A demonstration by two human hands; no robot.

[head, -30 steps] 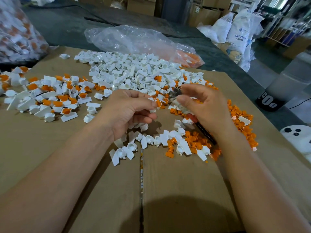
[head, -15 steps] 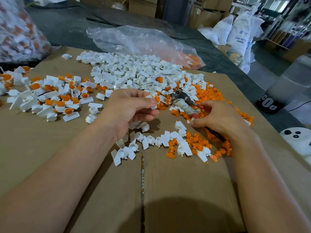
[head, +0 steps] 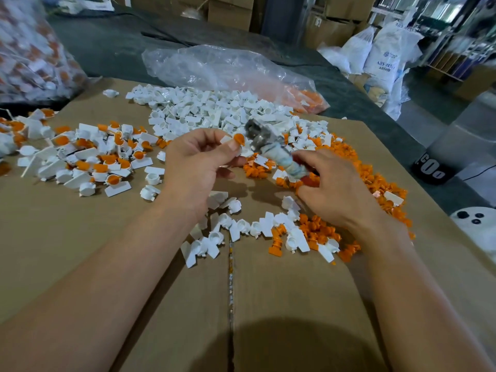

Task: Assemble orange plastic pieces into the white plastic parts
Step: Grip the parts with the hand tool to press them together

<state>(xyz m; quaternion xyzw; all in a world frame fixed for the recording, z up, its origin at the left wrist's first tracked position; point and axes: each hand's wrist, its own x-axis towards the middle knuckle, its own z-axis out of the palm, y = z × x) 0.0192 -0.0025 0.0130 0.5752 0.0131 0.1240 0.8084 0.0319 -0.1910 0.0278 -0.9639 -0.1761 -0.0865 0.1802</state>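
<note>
I see the left hand (head: 198, 162) raised at the centre of the frame, thumb and fingertips pinching a small white plastic part (head: 226, 140) with a round orange plastic piece (head: 239, 138) seated in its top. Just right of it, the right hand (head: 335, 189) has its fingers curled around the tape-wrapped handle of a grey metal plier-like tool (head: 271, 146). The tool's head points up and left, close beside the orange piece; I cannot tell whether they touch.

Both hands hover over a brown cardboard-covered desk (head: 107, 251). A wide heap of loose white plastic parts (head: 214, 111) lies in the upper middle. A scatter of loose orange plastic pieces (head: 375, 178) spreads along the right, partly under the right hand. At the left sits a pile of white parts already fitted with orange pieces (head: 94, 157). A small cluster of white parts (head: 214, 237) lies below the hands, near the cardboard seam. A crumpled clear plastic bag (head: 220, 71) rests beyond the white heap, at the top centre.
</note>
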